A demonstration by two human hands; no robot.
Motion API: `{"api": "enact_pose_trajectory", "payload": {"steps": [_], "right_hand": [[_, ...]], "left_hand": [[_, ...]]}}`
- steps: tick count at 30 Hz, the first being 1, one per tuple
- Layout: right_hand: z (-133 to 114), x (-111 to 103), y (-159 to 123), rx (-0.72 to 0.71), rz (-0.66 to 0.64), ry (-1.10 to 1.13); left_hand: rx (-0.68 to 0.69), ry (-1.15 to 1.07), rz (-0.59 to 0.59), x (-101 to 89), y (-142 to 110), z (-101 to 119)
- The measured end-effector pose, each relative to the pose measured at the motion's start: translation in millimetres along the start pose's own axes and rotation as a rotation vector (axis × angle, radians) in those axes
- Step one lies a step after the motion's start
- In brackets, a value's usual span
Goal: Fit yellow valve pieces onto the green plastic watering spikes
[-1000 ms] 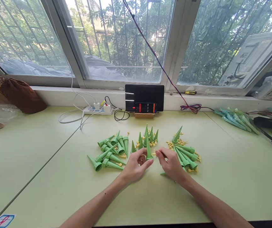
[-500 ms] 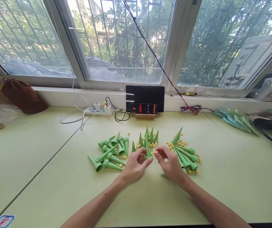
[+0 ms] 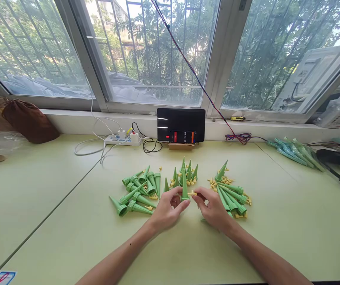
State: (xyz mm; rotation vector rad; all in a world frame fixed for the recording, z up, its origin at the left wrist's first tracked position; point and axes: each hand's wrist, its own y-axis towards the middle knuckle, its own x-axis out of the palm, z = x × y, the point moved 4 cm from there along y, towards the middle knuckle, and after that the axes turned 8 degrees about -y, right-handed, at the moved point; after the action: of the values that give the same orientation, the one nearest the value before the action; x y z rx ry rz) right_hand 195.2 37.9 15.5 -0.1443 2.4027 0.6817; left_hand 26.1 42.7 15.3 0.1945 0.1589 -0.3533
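Note:
My left hand (image 3: 167, 209) grips the base of an upright green plastic cone spike (image 3: 184, 188) just above the pale green table (image 3: 69, 221). My right hand (image 3: 213, 209) pinches a small yellow plug (image 3: 192, 193) and holds it against the side of that cone near its base. Behind my hands a cluster of green cones (image 3: 186, 174) stands upright with yellow bits around them. A pile of cones lying on their sides (image 3: 137, 192) is to the left, and another pile of cones mixed with yellow plugs (image 3: 230, 194) is to the right.
A phone on a wooden stand (image 3: 182, 137) sits before a dark tablet (image 3: 181, 120) at the window sill. A white power strip with cables (image 3: 119, 138) lies back left, a brown bag (image 3: 29, 120) far left, and bagged green parts (image 3: 296, 149) and a black tool (image 3: 336, 156) at right.
My right hand has brought the yellow plug left until it meets the cone's base. The left hand keeps hold of the cone almost in place.

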Motion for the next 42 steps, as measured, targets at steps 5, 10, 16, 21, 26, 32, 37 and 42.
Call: {"api": "enact_pose_trajectory", "payload": {"steps": [5, 10, 16, 21, 26, 32, 37, 42], "right_hand": [[1, 1, 0, -0.003, -0.027, -0.046], [1, 1, 0, -0.019, -0.044, -0.068], [-1, 0, 1, -0.018, -0.026, -0.062], [-4, -1, 1, 0.002, 0.0, -0.035], [-7, -3, 1, 0.019, 0.021, 0.036], [-11, -5, 1, -0.023, 0.088, 0.073], [-12, -6, 1, -0.039, 0.1, 0.093], [-11, -6, 0, -0.051, 0.091, 0.104]], "left_hand": [[0.01, 0.033, -0.003, -0.1, -1, 1], [0.018, 0.065, 0.011, -0.9, -2, -1], [0.02, 0.053, 0.006, 0.3, -1, -1], [0.008, 0.037, 0.005, 2.1, 0, 2], [-0.003, 0.025, 0.007, 2.5, -1, 2], [-0.042, -0.094, -0.002, 3.8, -1, -1], [-0.05, -0.153, -0.009, 4.2, -1, 1], [-0.027, -0.149, -0.014, 4.2, -1, 1]]}}
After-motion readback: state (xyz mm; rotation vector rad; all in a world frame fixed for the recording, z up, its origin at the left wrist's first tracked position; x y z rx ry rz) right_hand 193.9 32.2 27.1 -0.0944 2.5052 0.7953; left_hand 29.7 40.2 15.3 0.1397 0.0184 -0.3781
